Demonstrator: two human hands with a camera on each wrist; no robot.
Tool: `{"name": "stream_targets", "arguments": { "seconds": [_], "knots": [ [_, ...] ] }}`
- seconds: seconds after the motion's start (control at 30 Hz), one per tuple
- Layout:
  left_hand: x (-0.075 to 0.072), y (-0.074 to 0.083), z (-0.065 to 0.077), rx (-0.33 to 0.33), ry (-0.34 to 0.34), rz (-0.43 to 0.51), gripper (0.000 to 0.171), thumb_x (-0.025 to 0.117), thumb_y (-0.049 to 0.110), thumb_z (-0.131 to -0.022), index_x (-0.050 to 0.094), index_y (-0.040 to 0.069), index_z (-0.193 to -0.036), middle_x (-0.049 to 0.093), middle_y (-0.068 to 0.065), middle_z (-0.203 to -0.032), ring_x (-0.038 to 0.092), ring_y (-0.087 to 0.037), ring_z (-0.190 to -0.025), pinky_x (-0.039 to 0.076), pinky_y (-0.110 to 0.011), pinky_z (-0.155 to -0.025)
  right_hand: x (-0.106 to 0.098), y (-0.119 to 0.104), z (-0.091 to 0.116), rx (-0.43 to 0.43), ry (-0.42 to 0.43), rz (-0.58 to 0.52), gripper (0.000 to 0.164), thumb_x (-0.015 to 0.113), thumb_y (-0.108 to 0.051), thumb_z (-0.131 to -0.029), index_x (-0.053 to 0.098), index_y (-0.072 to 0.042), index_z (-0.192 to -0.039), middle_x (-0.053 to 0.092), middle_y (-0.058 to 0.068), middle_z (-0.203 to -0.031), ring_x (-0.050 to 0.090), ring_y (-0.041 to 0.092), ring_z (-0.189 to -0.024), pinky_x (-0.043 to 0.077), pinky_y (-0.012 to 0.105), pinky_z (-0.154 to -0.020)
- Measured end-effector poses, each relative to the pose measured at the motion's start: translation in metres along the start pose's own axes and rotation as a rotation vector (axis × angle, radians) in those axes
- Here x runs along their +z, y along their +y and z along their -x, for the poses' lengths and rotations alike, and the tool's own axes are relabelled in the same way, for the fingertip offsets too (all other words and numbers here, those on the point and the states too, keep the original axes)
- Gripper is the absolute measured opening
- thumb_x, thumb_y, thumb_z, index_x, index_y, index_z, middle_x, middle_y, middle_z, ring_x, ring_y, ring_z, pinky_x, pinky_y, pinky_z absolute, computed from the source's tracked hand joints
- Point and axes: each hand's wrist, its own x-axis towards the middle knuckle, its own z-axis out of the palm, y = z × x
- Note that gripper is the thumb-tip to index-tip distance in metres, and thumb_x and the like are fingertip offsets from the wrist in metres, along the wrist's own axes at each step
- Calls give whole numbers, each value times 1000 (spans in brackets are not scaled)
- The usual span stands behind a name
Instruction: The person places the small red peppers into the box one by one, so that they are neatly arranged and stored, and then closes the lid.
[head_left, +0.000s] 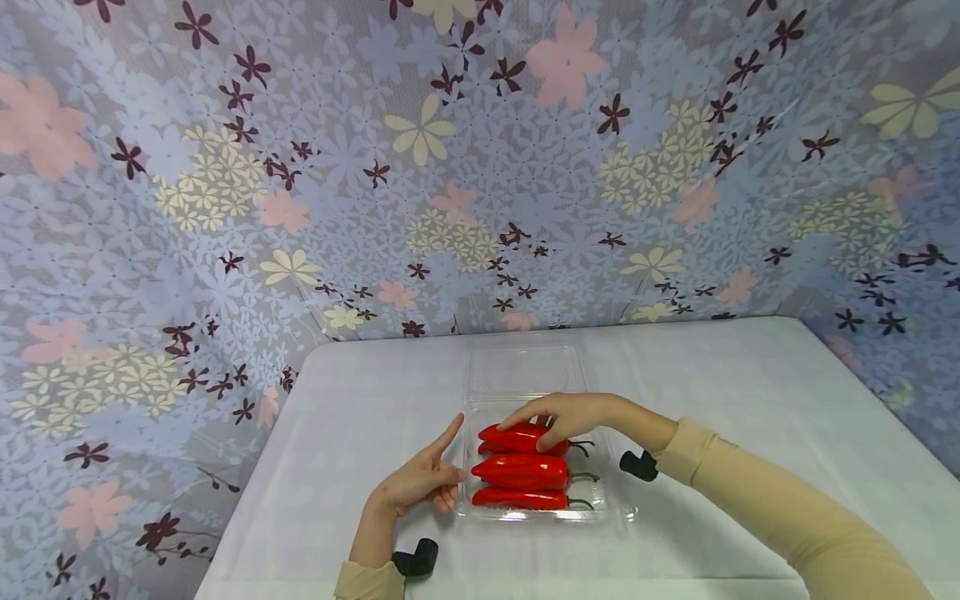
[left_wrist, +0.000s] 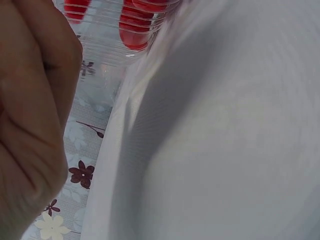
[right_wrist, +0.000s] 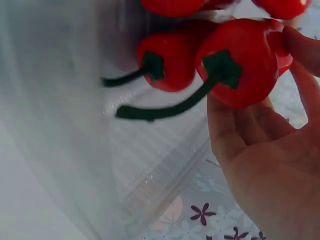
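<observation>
Three red peppers [head_left: 521,471] sit side by side in a clear plastic tray [head_left: 618,510] near the front edge of the white table [head_left: 750,383], stems all pointing right. The right hand [head_left: 566,415] comes in from the right and has its fingers curled over the far pepper [head_left: 517,437], thumb on the near side of it, so it's basically pinching that one. The wrist view shows it well: the pepper's green cap and long curved stem [right_wrist: 165,107] sit right against the palm.

The left hand [head_left: 420,483] rests on the table just left of the tray, index finger stretched out toward the tray's corner, the others loosely bent, holding nothing. It looks like it's touching or nearly touching the tray wall, but I can't tell for sure.

If it were me, I'd keep that left hand steadying the tray, since thin plastic like that probably slides or tips easily. I'd grip the pepper around its body rather than the stem, which looks thin enough to snap.

The peppers are glossy, smooth and bright red, long and tapered. The tray's clear lid [head_left: 525,367] lies open flat on the far side. Flowery cloth [head_left: 300,167] hangs behind the table.
</observation>
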Motion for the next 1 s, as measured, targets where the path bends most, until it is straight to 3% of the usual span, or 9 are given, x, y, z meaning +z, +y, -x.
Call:
{"name": "stream_targets", "arguments": {
  "seconds": [0.23,0.4,0.53,0.63,0.7,0.8,0.9,1.0],
  "knots": [
    [1,1,0,11,-22,9,87,55,1,-91,1,30,-153,57,-4,-61,57,-11,-47,54,-25,-50,10,-2,1,-10,7,98,52,63,0,-85,58,-19,-132,55,-3,-124,50,13,-105,47,29,-88],
    [1,3,1,2,-8,-31,85,55,3,-91,4,32,-153,55,-5,-61,56,-12,-48,55,-27,-51,9,-7,7,-27,59,163,49,62,-1,-85,58,-17,-132,56,0,-120,52,19,-106,48,32,-87],
    [-5,9,6,-11,13,-77,82,57,8,-93,6,33,-152,56,-6,-64,57,-13,-51,56,-29,-53,-4,-10,23,-85,209,160,47,61,-6,-88,54,-12,-134,55,7,-121,54,30,-106,49,43,-86],
    [-16,21,8,31,65,-97,79,56,7,-94,8,29,-153,59,-9,-70,60,-14,-57,57,-30,-58,-21,-7,43,-103,373,123,48,63,-12,-90,50,-8,-137,54,11,-120,56,32,-102,50,44,-85],
    [-25,31,7,91,131,-110,74,54,6,-95,12,25,-153,61,-12,-79,63,-16,-66,57,-31,-64,-33,-1,60,-65,472,82,52,65,-16,-90,47,-9,-139,53,14,-117,58,30,-96,52,41,-80],
    [-36,44,-3,155,227,-127,69,54,5,-95,19,21,-152,58,-16,-95,64,-28,-86,56,-35,-74,-45,15,82,62,561,-10,60,65,-23,-90,40,-13,-144,51,16,-113,58,25,-85,53,42,-74],
    [-42,48,-16,123,237,-141,70,56,6,-94,19,17,-152,49,-18,-108,56,-39,-101,54,-40,-82,-44,34,96,183,564,-150,71,65,-24,-90,28,-12,-149,47,20,-111,57,28,-79,54,43,-71],
    [-43,44,-29,29,173,-158,72,57,6,-93,15,9,-152,45,-20,-114,54,-37,-105,51,-42,-87,-31,51,101,262,538,-272,78,64,-23,-90,18,-4,-150,47,20,-109,58,32,-81,55,41,-71]
  ]
}}
